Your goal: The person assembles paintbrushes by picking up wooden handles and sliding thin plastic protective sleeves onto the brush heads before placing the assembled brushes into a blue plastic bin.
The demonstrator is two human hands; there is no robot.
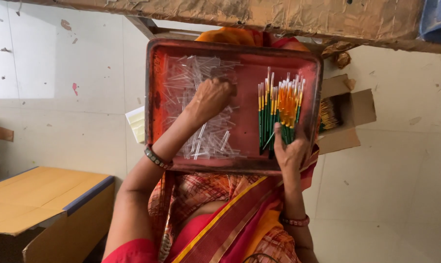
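A red metal tray (pixel 240 53) rests on my lap. Its left half holds a heap of several clear plastic tubes (pixel 186 78). My left hand (pixel 211 97) is down in that heap with its fingers closed, and what it grips cannot be made out. In the tray's right half lies a bundle of thin brushes (pixel 279 109) with green and orange handles. My right hand (pixel 289 150) rests on the near ends of these brushes, thumb up along them.
An open cardboard box (pixel 349 114) with more brushes sits on the floor right of the tray. A larger flat cardboard box (pixel 40 195) stands at lower left. A wooden beam (pixel 259 17) crosses the top. Pale sheets (pixel 135 124) lie left of the tray.
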